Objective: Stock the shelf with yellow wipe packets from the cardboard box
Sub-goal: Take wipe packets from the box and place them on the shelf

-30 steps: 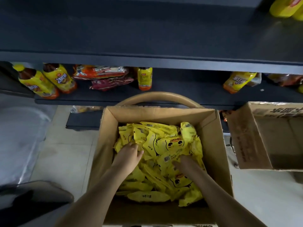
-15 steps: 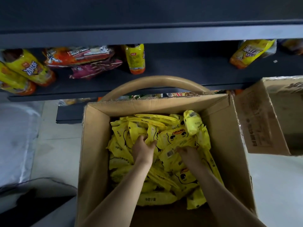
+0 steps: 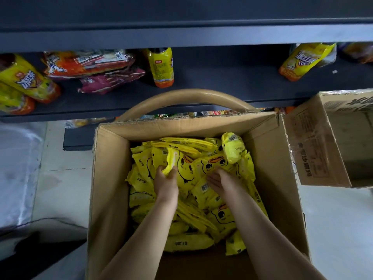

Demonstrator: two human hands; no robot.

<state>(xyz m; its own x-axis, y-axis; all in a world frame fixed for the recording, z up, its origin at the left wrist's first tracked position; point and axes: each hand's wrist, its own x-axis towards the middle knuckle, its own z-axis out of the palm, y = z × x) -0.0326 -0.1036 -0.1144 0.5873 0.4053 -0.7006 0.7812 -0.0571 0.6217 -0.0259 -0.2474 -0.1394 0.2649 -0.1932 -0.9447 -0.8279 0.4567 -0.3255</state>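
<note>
An open cardboard box (image 3: 113, 178) in front of me holds a heap of yellow wipe packets (image 3: 210, 164) printed with duck faces. Both my hands are inside it. My left hand (image 3: 166, 181) pinches the edge of one yellow packet (image 3: 171, 160) between thumb and fingers. My right hand (image 3: 221, 181) lies on the heap with its fingertips dug under a duck-face packet. The dark shelf (image 3: 222, 77) runs across the view behind the box.
On the shelf lie yellow-orange drink bottles (image 3: 162, 66), red and purple snack bags (image 3: 90, 65) and another bottle (image 3: 304, 59) at right. A second, empty cardboard box (image 3: 314, 142) stands to the right. A tan curved bar (image 3: 187, 96) arches behind the box. Pale floor lies at left.
Both hands have pushed further forward into the heap, and my left hand has closed on a packet edge. The view has tilted down, so the box looks larger.
</note>
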